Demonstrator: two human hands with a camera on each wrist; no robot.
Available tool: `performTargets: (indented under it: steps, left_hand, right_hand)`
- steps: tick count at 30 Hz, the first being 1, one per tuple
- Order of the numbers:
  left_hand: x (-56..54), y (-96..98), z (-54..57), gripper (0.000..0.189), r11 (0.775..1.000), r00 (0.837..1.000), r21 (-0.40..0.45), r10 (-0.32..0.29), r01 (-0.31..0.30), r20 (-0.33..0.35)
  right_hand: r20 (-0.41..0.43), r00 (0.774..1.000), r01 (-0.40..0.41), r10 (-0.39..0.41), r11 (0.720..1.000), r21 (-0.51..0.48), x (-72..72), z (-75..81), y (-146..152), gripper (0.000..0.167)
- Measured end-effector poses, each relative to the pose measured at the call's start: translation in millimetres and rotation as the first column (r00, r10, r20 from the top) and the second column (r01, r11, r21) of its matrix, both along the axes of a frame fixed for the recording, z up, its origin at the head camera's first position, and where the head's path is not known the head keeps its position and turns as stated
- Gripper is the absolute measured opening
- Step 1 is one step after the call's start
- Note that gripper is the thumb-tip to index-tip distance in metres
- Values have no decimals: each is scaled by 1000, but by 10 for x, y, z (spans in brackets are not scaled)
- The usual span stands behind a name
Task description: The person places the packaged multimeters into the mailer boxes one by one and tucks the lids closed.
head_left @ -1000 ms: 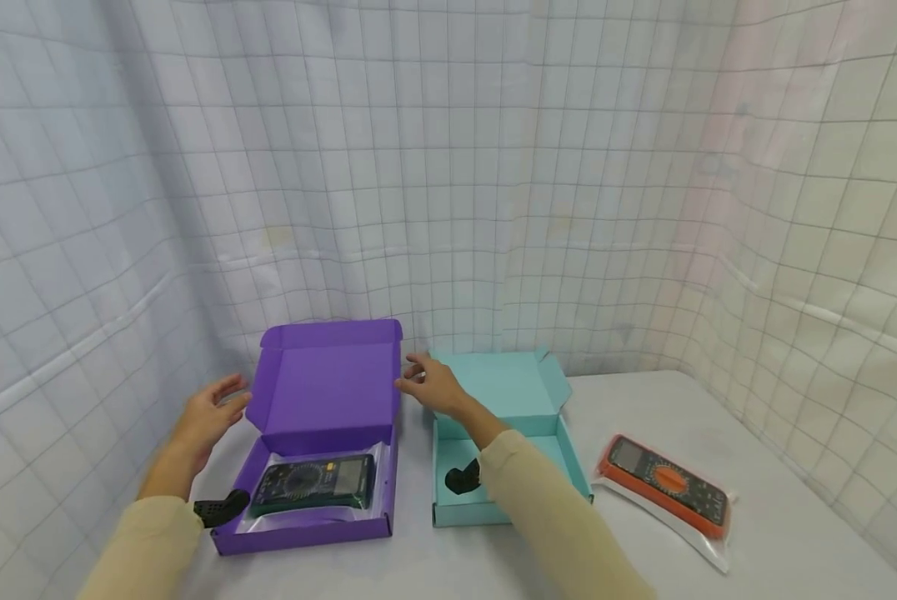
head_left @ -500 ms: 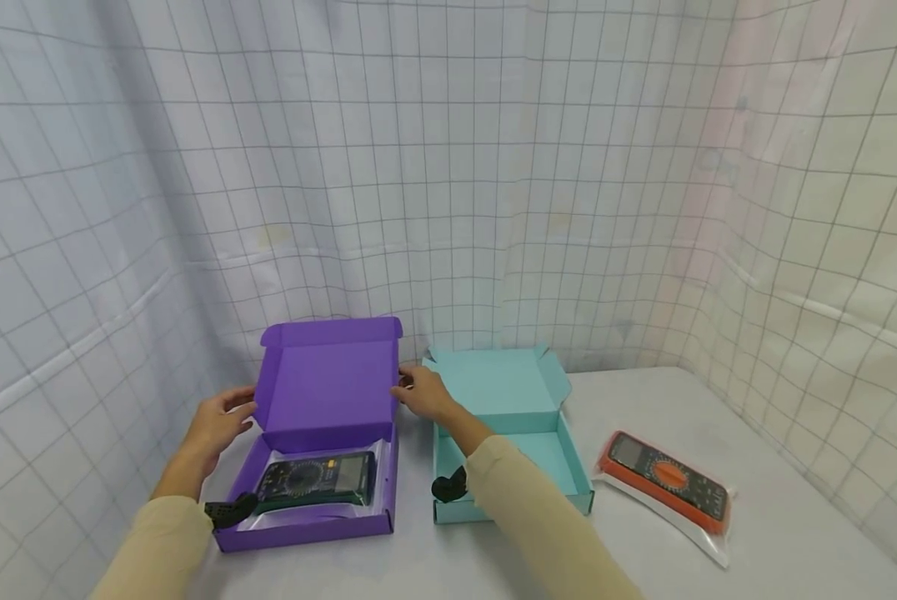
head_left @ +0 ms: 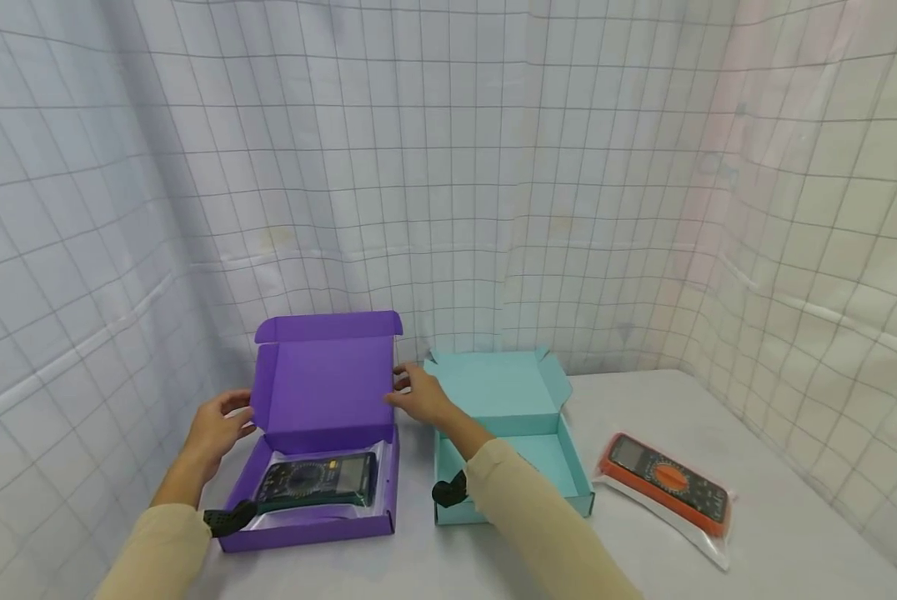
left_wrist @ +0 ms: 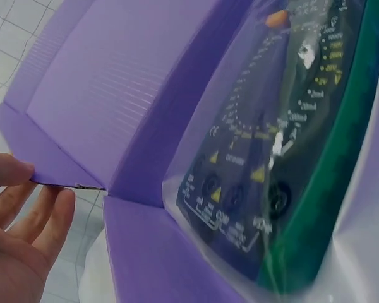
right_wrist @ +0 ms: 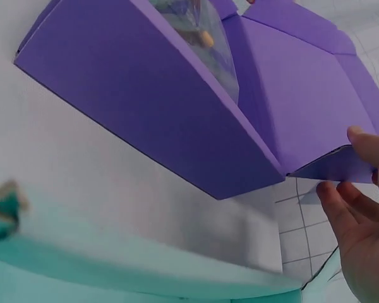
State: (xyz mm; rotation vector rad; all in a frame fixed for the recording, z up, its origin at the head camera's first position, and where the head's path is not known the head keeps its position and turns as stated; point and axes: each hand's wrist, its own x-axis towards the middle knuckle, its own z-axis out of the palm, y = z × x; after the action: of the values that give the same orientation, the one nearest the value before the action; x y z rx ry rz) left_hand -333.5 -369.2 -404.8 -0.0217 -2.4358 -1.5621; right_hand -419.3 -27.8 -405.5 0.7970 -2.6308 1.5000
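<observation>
A purple cardboard box stands with its lid raised. Inside lies a multimeter with a dark face and green sides, in clear plastic. My left hand pinches the lid's left side flap, thumb on the inner face and fingers behind. On the opposite side, my right hand holds the right side flap between thumb and fingers. Part of the multimeter is hidden by the box wall in the right wrist view.
A turquoise box with a raised lid stands beside the purple one, under my right forearm. Farther right, an orange multimeter in a clear bag lies on the white tabletop. Gridded curtain hangs behind and at both sides.
Both hands have come in to the purple lid's side flaps and taken hold of them. The lid has tilted up slightly. The turquoise box and orange multimeter have not moved.
</observation>
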Motion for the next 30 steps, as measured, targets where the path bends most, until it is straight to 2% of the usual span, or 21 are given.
performTargets:
  steps: [5, 10, 15, 19, 25, 30]
  left_hand:
    - [55, -16, -38, 40, 1000, 998, -19, -5, 4, -59]
    - [96, 17, -58, 40, 999, 996, -28, -20, 17, -86]
    - [139, 2, -90, 41, 1000, 995, -17, -17, 16, -101]
    - [182, -28, -123, 42, 999, 996, -42, -16, 12, -91]
    - [237, -49, -156, 42, 997, 995, -70, -29, 22, -95]
    - [266, -63, -194, 42, 998, 992, -38, -57, 53, -116]
  right_hand:
    - [41, 999, -10, 10, 1000, -20, 45, -14, -27, 50]
    - [66, 998, -15, 19, 998, -63, 76, -40, -21, 50]
    - [76, 996, -43, 50, 994, -96, 111, -56, -18, 51]
    - [74, 994, -67, 77, 990, -121, 112, -82, -20, 52]
    - [57, 994, -89, 95, 990, -109, 132, -101, -16, 51]
    - [44, 995, -91, 95, 992, -92, 175, -109, -4, 51]
